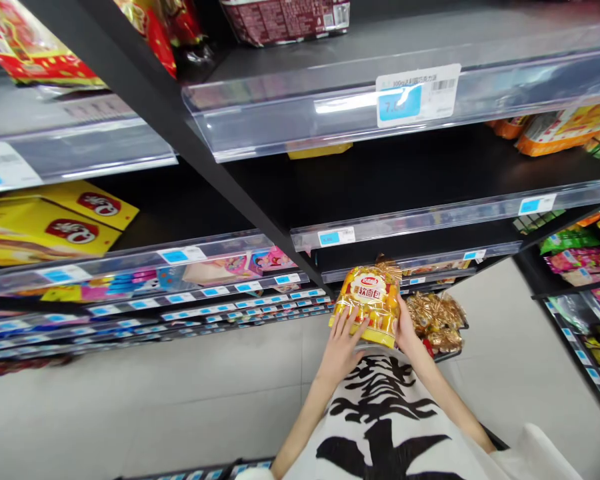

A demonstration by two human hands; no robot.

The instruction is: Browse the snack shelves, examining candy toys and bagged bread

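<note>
- Bag [367,283], yellow, with a red-and-white label: one, held in front of the shirt, between both hands, beside the lower shelves.
- Left hand [343,343]: laid on the bag's front at the lower left, fingers [341,321] spread over the printed wrapper.
- Right hand [405,325]: against the bag's right edge; most of its fingers hidden behind the bag, their set cannot be told.
- Gold packets [436,321]: a heap, just right of the right hand, on a dark-edged holder.
- Shirt [387,417]: white, black pattern, below the bag.
- Shelf [420,167]: black, with orange packets [563,130] at its right end.
- Yellow packages [55,223]: on a shelf at left.
- Price tag [419,95]: white and blue, on the upper shelf's clear strip.
- Floor [215,393]: pale tiles.
</note>
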